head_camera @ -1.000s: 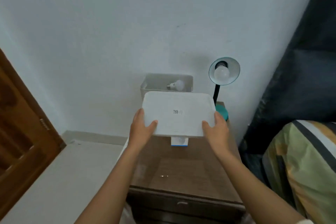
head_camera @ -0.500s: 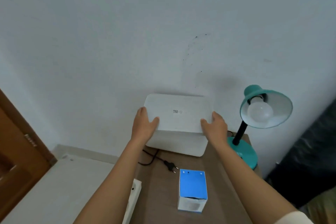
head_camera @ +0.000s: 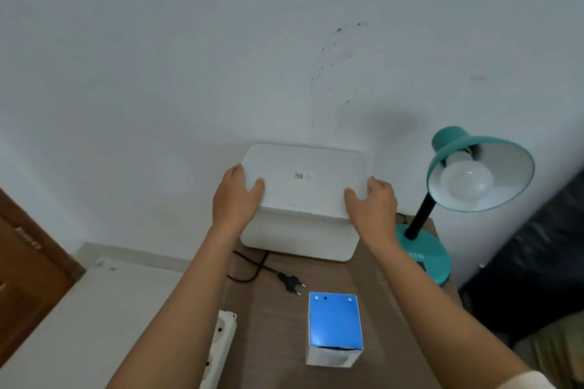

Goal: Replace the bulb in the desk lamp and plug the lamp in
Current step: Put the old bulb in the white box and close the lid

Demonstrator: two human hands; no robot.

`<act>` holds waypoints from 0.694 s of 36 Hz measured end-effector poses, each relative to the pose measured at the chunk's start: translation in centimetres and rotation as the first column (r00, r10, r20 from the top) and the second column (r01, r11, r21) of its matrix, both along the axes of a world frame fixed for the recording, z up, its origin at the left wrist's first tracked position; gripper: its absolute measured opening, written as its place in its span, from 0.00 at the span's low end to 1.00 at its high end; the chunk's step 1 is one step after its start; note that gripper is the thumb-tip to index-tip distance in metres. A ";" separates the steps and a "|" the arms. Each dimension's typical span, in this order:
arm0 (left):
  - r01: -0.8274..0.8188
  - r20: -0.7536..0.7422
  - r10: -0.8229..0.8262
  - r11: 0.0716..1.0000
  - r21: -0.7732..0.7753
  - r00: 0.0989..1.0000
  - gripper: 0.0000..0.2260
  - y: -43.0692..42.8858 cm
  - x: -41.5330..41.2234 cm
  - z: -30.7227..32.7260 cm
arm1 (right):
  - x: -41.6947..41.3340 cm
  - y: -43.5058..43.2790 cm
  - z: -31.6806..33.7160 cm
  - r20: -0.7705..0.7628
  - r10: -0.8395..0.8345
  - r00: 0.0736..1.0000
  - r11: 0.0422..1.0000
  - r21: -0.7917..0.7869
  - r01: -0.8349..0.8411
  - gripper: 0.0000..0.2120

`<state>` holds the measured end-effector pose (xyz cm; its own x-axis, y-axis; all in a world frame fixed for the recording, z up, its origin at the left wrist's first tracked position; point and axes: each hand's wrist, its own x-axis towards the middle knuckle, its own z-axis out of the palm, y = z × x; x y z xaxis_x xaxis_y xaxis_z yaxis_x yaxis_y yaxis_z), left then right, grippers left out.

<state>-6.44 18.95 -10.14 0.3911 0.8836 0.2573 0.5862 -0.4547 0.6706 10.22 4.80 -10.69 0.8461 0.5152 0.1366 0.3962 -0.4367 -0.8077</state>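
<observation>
A teal desk lamp (head_camera: 423,257) stands at the table's back right, a white bulb (head_camera: 467,181) in its shade. Its black plug (head_camera: 291,283) lies loose on the brown table (head_camera: 271,325), cord trailing back under a white storage box (head_camera: 300,240). My left hand (head_camera: 235,199) and right hand (head_camera: 373,202) grip the two ends of the box's white lid (head_camera: 306,181), which sits on top of the box. A blue and white bulb carton (head_camera: 335,328) stands in front. A white power strip (head_camera: 219,347) lies at the table's left edge.
The white wall rises right behind the box. A pale low surface (head_camera: 79,319) lies left of the table and a brown wooden door (head_camera: 22,265) at far left. Dark fabric (head_camera: 537,246) fills the right side beyond the lamp.
A second ago the lid was held up off the open box, with a bulb lying inside. Both hands have since lowered it onto the box, and my view has moved closer.
</observation>
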 end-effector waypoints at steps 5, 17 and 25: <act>-0.039 0.034 0.040 0.999 -0.003 0.999 0.13 -0.5 0.1 0.0 | 0.1 -0.2 0.0 0.022 -0.002 1.000 1.000 0.000 0.002 0.19; -0.045 0.031 0.046 0.999 -0.026 0.998 0.10 0.2 0.3 0.5 | -0.2 0.5 0.1 0.019 -0.035 0.999 0.998 0.056 0.034 0.20; -0.111 0.038 0.111 0.994 -0.008 0.993 0.15 -0.7 0.4 0.2 | -0.3 0.1 0.3 0.044 -0.085 0.995 0.990 0.115 0.080 0.24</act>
